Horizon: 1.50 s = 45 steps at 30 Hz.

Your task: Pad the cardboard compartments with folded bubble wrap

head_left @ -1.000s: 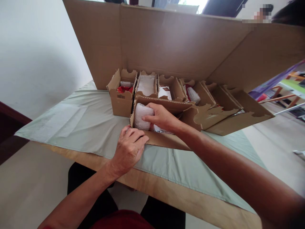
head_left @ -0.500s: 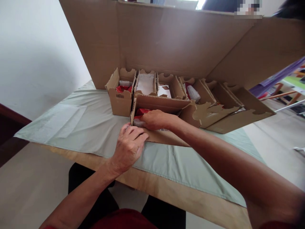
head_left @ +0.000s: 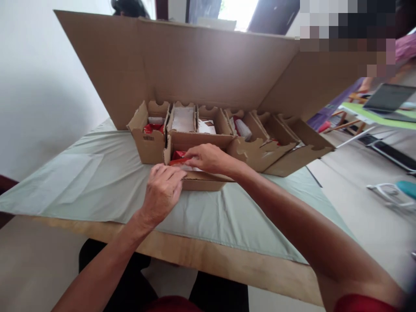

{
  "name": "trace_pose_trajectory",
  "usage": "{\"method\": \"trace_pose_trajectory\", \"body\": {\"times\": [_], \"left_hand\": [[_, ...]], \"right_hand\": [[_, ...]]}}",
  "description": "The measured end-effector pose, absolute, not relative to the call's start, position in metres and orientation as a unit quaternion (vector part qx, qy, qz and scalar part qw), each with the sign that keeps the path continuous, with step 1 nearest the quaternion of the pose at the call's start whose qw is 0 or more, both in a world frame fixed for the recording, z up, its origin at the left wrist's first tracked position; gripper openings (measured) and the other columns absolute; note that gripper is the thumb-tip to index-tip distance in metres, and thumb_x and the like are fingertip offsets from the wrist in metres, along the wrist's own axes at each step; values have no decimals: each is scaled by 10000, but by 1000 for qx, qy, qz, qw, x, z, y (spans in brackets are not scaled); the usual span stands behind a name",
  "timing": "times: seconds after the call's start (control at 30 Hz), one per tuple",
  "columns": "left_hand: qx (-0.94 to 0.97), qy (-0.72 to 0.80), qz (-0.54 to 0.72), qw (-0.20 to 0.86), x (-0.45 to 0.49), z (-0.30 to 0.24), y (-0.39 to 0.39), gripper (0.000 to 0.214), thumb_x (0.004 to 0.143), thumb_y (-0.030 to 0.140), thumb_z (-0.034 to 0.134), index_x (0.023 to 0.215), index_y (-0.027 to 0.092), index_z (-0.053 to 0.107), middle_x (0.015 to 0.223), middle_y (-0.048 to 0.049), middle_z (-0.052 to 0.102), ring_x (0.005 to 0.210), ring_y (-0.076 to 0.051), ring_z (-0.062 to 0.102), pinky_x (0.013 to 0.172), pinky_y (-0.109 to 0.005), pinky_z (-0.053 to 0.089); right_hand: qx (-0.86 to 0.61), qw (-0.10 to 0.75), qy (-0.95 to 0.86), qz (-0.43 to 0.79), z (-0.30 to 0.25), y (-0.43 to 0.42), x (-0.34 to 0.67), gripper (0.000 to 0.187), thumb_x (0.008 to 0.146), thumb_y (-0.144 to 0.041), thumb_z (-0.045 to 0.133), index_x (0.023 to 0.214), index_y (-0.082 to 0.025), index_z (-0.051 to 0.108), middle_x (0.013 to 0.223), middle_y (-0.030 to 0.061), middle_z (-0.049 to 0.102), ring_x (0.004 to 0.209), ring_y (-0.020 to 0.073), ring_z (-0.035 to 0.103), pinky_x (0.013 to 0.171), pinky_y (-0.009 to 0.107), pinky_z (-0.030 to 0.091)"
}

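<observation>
A small open cardboard box (head_left: 203,181) lies in front of me on the green cloth. My right hand (head_left: 205,157) reaches into it, fingers pinched on a red packet (head_left: 178,160) near its left end. My left hand (head_left: 162,190) rests curled against the box's front left corner, holding it steady. A white wrapped item shows faintly under my right hand inside the box.
Behind stands a row of similar small boxes (head_left: 148,138) holding red and white wrapped items, backed by a large upright cardboard sheet (head_left: 195,69). The green cloth (head_left: 97,182) covers a wooden table (head_left: 227,264). A laptop (head_left: 388,97) sits at the far right.
A second ago my right hand held a white wrapped item above the box; it pushed the item down inside, and now the fingers pinch a red packet. The view shifted left.
</observation>
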<state>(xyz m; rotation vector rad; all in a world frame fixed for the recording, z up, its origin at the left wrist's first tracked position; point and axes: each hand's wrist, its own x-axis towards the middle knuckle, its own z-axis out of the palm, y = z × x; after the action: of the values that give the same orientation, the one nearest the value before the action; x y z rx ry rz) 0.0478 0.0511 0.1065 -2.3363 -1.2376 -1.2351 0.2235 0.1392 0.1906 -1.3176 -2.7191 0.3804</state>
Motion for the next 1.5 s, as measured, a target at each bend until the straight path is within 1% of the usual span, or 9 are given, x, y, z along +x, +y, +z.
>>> {"method": "trace_pose_trajectory", "body": {"times": [0.2, 0.37, 0.47, 0.6, 0.7, 0.87, 1.1, 1.3, 1.5], "left_hand": [[-683, -481, -527, 159, 50, 99, 75, 264, 945, 206, 608, 1198, 170, 676, 1097, -120, 685, 1046, -270, 631, 955, -436, 482], [-599, -526, -591, 125, 42, 78, 80, 752, 845, 321, 747, 1499, 156, 416, 1473, -208, 447, 1409, -365, 406, 1170, -561, 349], [-578, -545, -608, -1, 40, 65, 80, 953, 790, 402, 799, 1567, 195, 286, 1613, -202, 295, 1518, -379, 274, 1229, -589, 271], [-573, -484, -600, -279, 45, 55, 90, 734, 875, 507, 696, 1489, 214, 421, 1486, -156, 522, 1399, -320, 488, 1196, -529, 374], [-567, -447, -585, -369, 52, 53, 96, 608, 910, 538, 641, 1395, 189, 524, 1288, -126, 665, 1254, -283, 603, 1152, -489, 434], [-552, -478, -578, -364, 56, 52, 61, 542, 928, 519, 620, 1349, 183, 555, 1235, -113, 680, 1165, -261, 643, 1062, -439, 497], [-506, -582, -563, -297, 4, 52, -37, 432, 923, 513, 647, 1197, 180, 635, 1155, -81, 699, 1131, -251, 644, 1041, -383, 492], [-483, -612, -588, -214, -9, 87, -37, 400, 907, 527, 649, 1099, 177, 633, 979, -51, 710, 964, -230, 672, 917, -375, 550], [-538, -525, -583, -309, 36, 81, -48, 425, 967, 461, 592, 1284, 179, 574, 1131, -97, 705, 1067, -239, 669, 995, -401, 534]], "right_hand": [[-431, 405, -804, 64, 188, 78, 280, 126, 921, -221, 621, 931, -220, 747, 1097, 52, 764, 1047, 226, 692, 958, 393, 492], [-532, 561, -634, 27, 130, 34, 327, 163, 914, -281, 622, 1052, -236, 695, 1140, 77, 726, 1080, 238, 672, 895, 415, 527], [-595, 539, -586, 110, 88, 42, 340, 381, 857, -412, 687, 1188, -226, 651, 1205, 110, 707, 1070, 266, 674, 835, 424, 542], [-583, 512, -587, 230, 55, 75, 330, 649, 780, -588, 748, 1296, -226, 589, 1288, 142, 677, 1182, 313, 628, 882, 457, 535], [-533, 529, -582, 312, 53, 90, 316, 608, 814, -633, 698, 1245, -218, 590, 1240, 126, 690, 1130, 286, 640, 891, 423, 533], [-520, 541, -578, 320, 57, 58, 306, 516, 850, -595, 679, 1180, -203, 619, 1151, 100, 714, 1031, 258, 655, 888, 390, 534], [-515, 509, -609, 323, 63, -9, 261, 408, 906, -529, 664, 1173, -221, 644, 1060, 75, 713, 913, 231, 648, 742, 333, 534], [-487, 515, -618, 340, 77, -1, 232, 402, 890, -553, 654, 1097, -208, 651, 953, 65, 707, 848, 222, 629, 721, 338, 526], [-588, 502, -596, 219, 87, -39, 279, 398, 904, -569, 646, 1040, -195, 646, 941, 55, 681, 836, 216, 604, 752, 346, 489]]}}
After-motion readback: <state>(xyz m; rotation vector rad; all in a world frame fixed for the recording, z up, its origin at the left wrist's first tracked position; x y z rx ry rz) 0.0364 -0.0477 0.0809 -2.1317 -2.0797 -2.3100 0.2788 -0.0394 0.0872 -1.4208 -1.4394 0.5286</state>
